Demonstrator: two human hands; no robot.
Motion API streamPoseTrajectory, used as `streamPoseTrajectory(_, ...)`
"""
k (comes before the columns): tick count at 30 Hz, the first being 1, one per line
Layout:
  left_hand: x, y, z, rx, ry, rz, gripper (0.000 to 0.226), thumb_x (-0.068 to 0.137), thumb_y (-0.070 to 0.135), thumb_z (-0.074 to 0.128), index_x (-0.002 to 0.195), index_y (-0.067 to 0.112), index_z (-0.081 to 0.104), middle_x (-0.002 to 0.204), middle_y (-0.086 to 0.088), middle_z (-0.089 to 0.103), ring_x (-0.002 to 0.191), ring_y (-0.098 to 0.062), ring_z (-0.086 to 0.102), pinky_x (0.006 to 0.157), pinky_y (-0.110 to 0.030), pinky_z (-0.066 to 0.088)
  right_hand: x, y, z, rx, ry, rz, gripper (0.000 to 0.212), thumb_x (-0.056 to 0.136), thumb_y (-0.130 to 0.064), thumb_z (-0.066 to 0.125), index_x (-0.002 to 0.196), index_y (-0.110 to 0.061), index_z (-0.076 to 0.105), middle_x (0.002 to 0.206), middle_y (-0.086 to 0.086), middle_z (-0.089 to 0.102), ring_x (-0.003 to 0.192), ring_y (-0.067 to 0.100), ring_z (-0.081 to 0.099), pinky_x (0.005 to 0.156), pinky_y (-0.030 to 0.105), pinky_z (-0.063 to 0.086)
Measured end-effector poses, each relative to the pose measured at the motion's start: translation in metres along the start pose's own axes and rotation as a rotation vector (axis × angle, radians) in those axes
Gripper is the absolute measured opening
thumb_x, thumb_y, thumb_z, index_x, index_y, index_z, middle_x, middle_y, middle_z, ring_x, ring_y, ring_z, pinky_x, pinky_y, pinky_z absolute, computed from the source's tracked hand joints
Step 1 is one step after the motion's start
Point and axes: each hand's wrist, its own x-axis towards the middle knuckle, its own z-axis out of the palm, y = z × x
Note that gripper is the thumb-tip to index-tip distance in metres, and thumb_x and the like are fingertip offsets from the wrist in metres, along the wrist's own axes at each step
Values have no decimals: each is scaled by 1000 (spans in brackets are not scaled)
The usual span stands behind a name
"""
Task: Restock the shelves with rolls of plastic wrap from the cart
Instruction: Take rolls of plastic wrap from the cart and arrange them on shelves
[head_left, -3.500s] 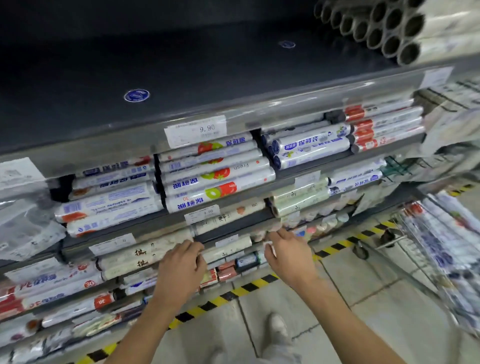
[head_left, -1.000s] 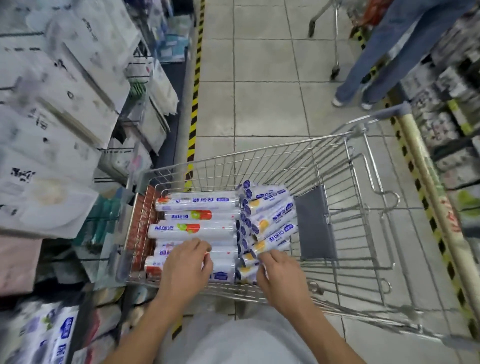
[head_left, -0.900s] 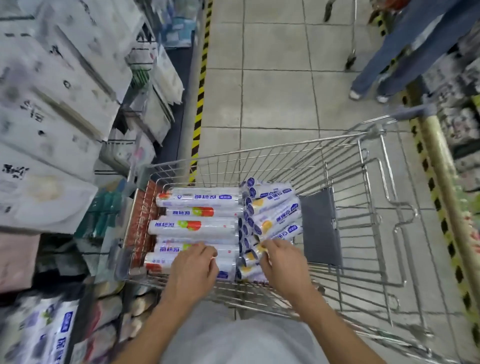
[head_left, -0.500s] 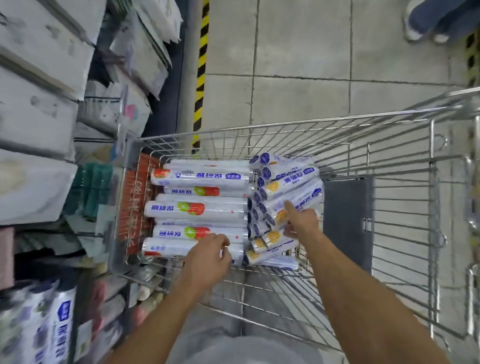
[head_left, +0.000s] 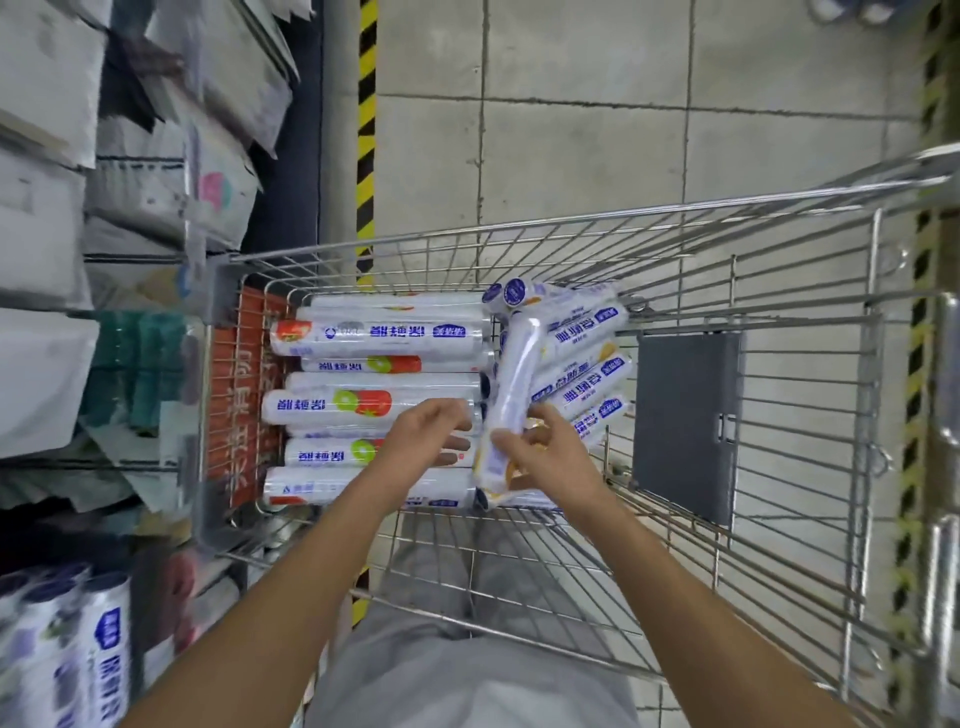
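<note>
Pick-up step: at frame centre the right hand (head_left: 550, 460) grips one roll (head_left: 511, 384), tilted above the cart (head_left: 571, 221); the left hand (head_left: 423, 441) hovers beside it, fingers loose. Next, probably, a lift leftward to the shelves (head_left: 47, 228).

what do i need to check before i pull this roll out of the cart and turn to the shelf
1. Grip: right hand has thumb and fingers curled round the near end of the lifted roll: ok.
2. Roll free of the pile: its far end overlaps the slanted rolls; whether they touch: cannot tell.
3. Left hand free to support: open beside the roll, holding nothing: ok.
4. Way up out of the cart: nothing over the roll: ok.
5. Free slot on the shelves: blurred, none visible: cannot tell.
</note>
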Motion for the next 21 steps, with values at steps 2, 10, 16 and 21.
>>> streamPoseTrajectory(2,0,2,-1,-63,-54,8,36,102,44,54,119,15,67,112,-7,75,97,-22,74,81,-32,60,-10,1,15,-67,-76,-38,47,89,-22,77,129,-16,53,91,10,67,73,20,73,62,42,62)
streamPoseTrajectory(10,8,-10,-24,-151,-8,-55,41,97,47,61,122,14,66,107,-7,77,100,-26,74,91,-47,59,-1,-1,27,-246,-220,-68,38,91,-44,72,120,-20,66,93,-2,74,80,16,74,72,38,62)
streamPoseTrajectory(16,17,-20,-38,-243,5,-116,48,93,44,66,129,13,58,105,-14,77,96,-32,75,90,-50,59,63,-30,-28,114,292,103,30,97,-32,68,112,-8,60,89,12,69,76,26,70,79,41,63)
streamPoseTrajectory(21,26,-21,-44,-321,-1,-135,64,81,47,72,127,5,56,91,-19,75,78,-33,71,82,-50,61,130,-39,-54,180,496,241,37,96,-35,69,108,0,61,79,11,66,61,22,61,66,39,60)
